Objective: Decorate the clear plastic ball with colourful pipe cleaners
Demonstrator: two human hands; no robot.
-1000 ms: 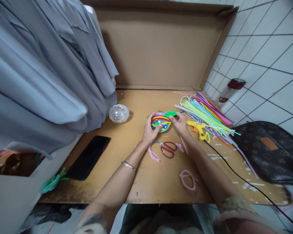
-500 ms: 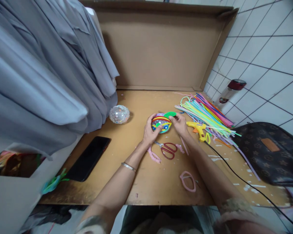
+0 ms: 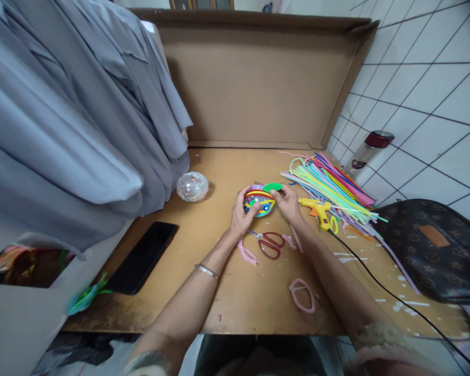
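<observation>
My left hand (image 3: 242, 211) is wrapped around a colourful ball (image 3: 254, 200) with yellow, red, blue and green strips on it. My right hand (image 3: 288, 202) pinches a green leaf-shaped piece (image 3: 273, 187) against the ball's upper right side. Just below the hands lie red-handled scissors (image 3: 271, 245) and a curved bit of pink pipe cleaner (image 3: 248, 254). A pink pipe-cleaner loop (image 3: 302, 295) rests nearer the table's front edge. The yellow glue gun (image 3: 318, 211) lies right of my right hand.
A clear faceted ball (image 3: 192, 186) and a black phone (image 3: 143, 257) are on the left, near a grey cloth (image 3: 102, 115). At right are many-coloured pipe cleaners (image 3: 332, 183), a bottle (image 3: 366, 154), a dark bag (image 3: 438, 250) and the glue gun's black cord (image 3: 379, 284).
The view has tipped up slightly, so everything sits a little lower. Both hands keep their hold on the ball and the green piece, with hardly any movement.
</observation>
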